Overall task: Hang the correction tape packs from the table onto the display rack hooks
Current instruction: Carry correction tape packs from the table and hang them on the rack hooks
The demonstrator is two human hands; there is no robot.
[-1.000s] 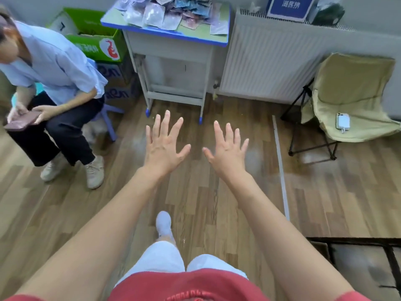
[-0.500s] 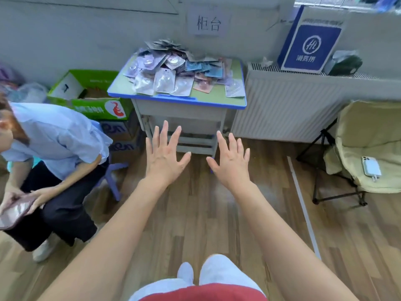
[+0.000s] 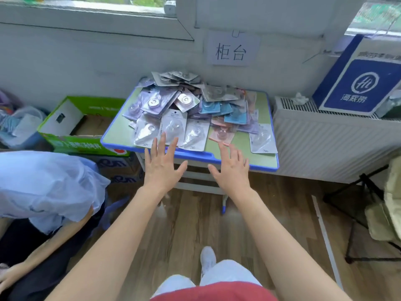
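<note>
Just beyond the spread-fingered, empty left grip and right grip, correction tape packs heap the table.

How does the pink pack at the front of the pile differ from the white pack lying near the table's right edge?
The pink pack is tinted pink; the white pack is pale with a clear blister. The pink pack is partly tucked under the pile; the white pack lies mostly exposed on the green table. The pink pack sits just beyond the right hand; the white pack is farther right. Both lie flat, unheld.
</note>
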